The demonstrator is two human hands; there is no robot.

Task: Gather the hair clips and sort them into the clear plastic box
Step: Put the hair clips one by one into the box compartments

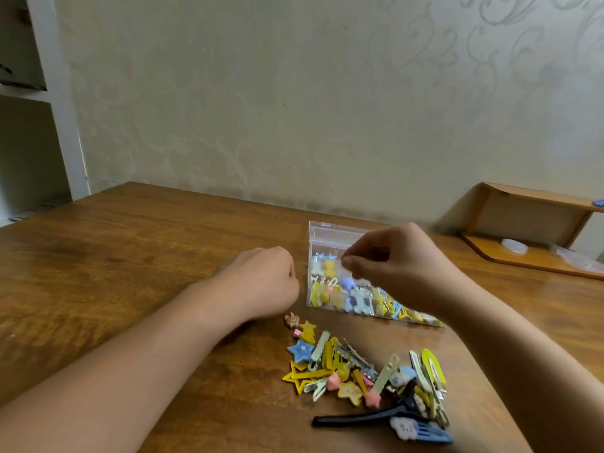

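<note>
A clear plastic box (pixel 322 235) lies open on the wooden table, holding several yellow, blue and white hair clips. My right hand (pixel 395 266) hovers over the box with fingertips pinched together; whether a clip sits between them is hidden by blur. My left hand (pixel 264 282) rests on the table just left of the box, fingers curled under, and I cannot see anything in it. A pile of hair clips (pixel 369 374) lies nearer to me, with a yellow star clip (pixel 307 330), a blue star clip (pixel 300 351) and a long dark clip (pixel 359 419).
The wooden table (pixel 130 256) stands against a patterned wall. A small wooden shelf unit (pixel 529 233) sits at the right with pale plastic items on it. A white bookcase (pixel 32 125) stands at the far left.
</note>
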